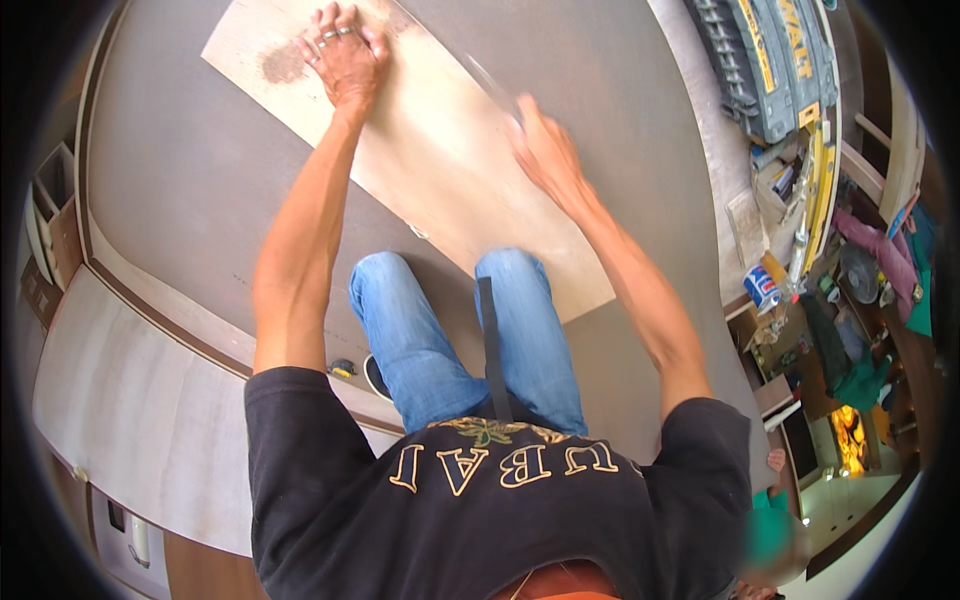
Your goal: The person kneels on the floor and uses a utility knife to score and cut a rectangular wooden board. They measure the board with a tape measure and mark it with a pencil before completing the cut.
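A long pale plywood board (460, 190) lies diagonally on a grey-brown surface (180, 170). My left hand (343, 62) lies on the board near its upper end, fingers stretched over it, beside a dark smudged patch. My right hand (540, 145) is closed on a thin metal tool (490, 82), blurred by motion, which runs along the board's right edge; I cannot make out exactly what kind of tool it is. My jeans-clad knees (515, 275) are at the lower part of the board, with a dark strap hanging over the right leg.
A grey tool case (750, 60), a yellow spirit level (822, 190) and a blue-labelled can (762, 287) crowd the right side among cloths and oddments. A small tape measure (343, 368) lies by my left foot. A co-worker in green (768, 530) is at the lower right.
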Demonstrator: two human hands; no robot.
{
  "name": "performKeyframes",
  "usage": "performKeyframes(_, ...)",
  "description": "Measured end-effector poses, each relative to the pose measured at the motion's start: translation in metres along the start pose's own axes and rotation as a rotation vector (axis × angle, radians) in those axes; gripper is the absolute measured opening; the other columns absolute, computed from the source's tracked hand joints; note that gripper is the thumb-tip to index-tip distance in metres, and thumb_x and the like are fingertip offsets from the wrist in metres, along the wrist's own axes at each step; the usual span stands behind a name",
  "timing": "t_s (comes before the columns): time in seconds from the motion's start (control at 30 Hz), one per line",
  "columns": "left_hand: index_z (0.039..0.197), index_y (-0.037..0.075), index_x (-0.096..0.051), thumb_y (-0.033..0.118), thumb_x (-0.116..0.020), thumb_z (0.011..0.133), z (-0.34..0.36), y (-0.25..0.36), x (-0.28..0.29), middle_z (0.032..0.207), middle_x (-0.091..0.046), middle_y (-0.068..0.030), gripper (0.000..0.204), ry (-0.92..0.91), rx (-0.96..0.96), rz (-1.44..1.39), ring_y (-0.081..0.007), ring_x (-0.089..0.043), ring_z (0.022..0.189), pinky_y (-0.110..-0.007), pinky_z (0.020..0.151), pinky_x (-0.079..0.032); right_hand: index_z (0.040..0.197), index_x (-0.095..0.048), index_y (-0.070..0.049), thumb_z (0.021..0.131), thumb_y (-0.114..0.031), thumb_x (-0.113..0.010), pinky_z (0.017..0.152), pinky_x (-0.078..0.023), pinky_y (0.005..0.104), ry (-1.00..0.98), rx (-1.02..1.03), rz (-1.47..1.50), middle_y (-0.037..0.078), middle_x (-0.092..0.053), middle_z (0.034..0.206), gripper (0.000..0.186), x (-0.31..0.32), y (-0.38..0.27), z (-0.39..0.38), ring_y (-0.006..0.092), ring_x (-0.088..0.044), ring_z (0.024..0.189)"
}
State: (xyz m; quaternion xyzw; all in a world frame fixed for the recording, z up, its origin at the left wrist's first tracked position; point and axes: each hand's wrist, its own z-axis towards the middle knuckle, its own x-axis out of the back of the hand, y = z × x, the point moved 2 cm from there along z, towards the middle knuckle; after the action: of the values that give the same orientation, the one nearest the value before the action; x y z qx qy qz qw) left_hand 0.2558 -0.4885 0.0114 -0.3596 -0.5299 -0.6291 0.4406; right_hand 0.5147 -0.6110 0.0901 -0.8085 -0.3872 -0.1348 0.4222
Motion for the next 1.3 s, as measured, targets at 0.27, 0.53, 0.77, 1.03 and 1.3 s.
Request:
performKeyframes(0.27,0.138,0.006,-0.045,0.024,-0.056,0.088,0.002,0.008,-0.014,0.151,-0.040,-0.0142,0.054,-0.058,0.056,0.111,-0.0305,-0.028,0.146,-0.055,0.121,-0.012,0.119,-0.051,0.003,0.098,-0.028,-0.047,0.079,-0.049,0.0612,0.032,0.199,-0.107,0.033,-0.065,0.100,0.038,-0.001,-0.028,0.096,0.0539,-0.062,0.094)
performKeyframes(0.53,0.136,0.005,-0.049,0.023,-0.052,0.091,0.011,0.011,-0.010,0.150,-0.041,-0.0150,0.048,-0.036,0.015,0.120,-0.0339,-0.032,0.142,-0.053,0.120,-0.015,0.116,-0.046,-0.005,0.100,-0.026,-0.054,0.063,-0.047,0.0535,-0.071,-0.152,-0.201,0.025,-0.064,0.080,0.028,-0.029,0.199,-0.195,0.0454,-0.064,0.074)
performKeyframes(0.77,0.135,0.004,-0.049,0.024,-0.052,0.091,0.000,0.007,-0.012,0.150,-0.040,-0.0157,0.049,-0.031,0.057,0.111,-0.0327,-0.030,0.144,-0.053,0.121,-0.014,0.115,-0.047,-0.007,0.099,-0.027,-0.054,0.066,-0.049,0.0519,-0.149,-0.320,-0.147,0.024,-0.067,0.085,0.026,-0.019,0.210,-0.251,0.0454,-0.064,0.076)
performKeyframes(1.03,0.136,0.014,-0.049,0.027,-0.047,0.090,0.004,-0.002,-0.010,0.150,-0.040,-0.0117,0.047,0.021,-0.028,-0.017,-0.0285,-0.026,0.148,-0.059,0.122,-0.006,0.111,-0.047,-0.004,0.102,-0.033,-0.044,0.064,-0.047,0.0535,-0.010,0.033,0.091,0.028,-0.061,0.071,0.030,0.002,-0.011,0.028,0.0433,-0.064,0.067)
performKeyframes(1.3,0.135,0.005,-0.049,0.022,-0.055,0.088,0.004,0.009,-0.006,0.150,-0.040,-0.0157,0.050,-0.039,0.040,0.137,-0.0329,-0.030,0.144,-0.054,0.120,-0.015,0.111,-0.049,0.001,0.099,-0.025,-0.046,0.075,-0.049,0.0581,0.050,0.204,-0.063,0.030,-0.065,0.088,0.028,-0.003,-0.026,0.074,0.0487,-0.064,0.085)
